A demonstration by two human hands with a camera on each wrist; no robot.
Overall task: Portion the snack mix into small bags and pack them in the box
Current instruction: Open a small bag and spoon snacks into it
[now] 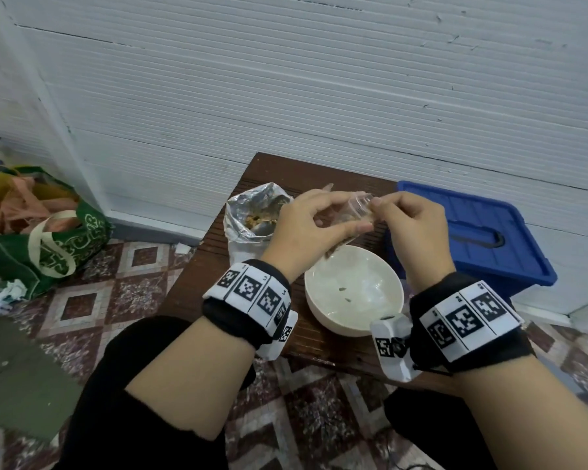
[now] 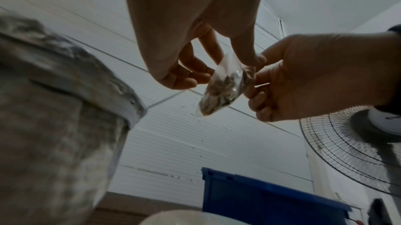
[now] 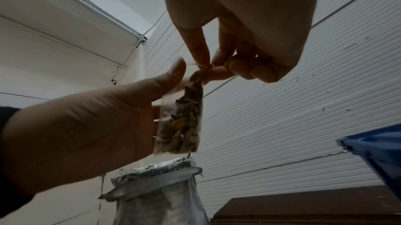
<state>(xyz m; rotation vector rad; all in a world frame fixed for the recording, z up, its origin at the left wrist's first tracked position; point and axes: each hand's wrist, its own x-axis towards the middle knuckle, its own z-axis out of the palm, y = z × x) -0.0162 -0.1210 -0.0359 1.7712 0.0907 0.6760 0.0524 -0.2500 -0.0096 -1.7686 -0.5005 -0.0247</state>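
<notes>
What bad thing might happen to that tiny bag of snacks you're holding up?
1. Both hands, left hand and right hand, only pinch the small bag near its top. If that top is not sealed, mix may spill; a few bits already lie in the white bowl.
2. The foil snack bag stands open right beside the left hand; a bump might tip it over.
3. The blue box has its lid on, so packing needs a free hand first.
</notes>
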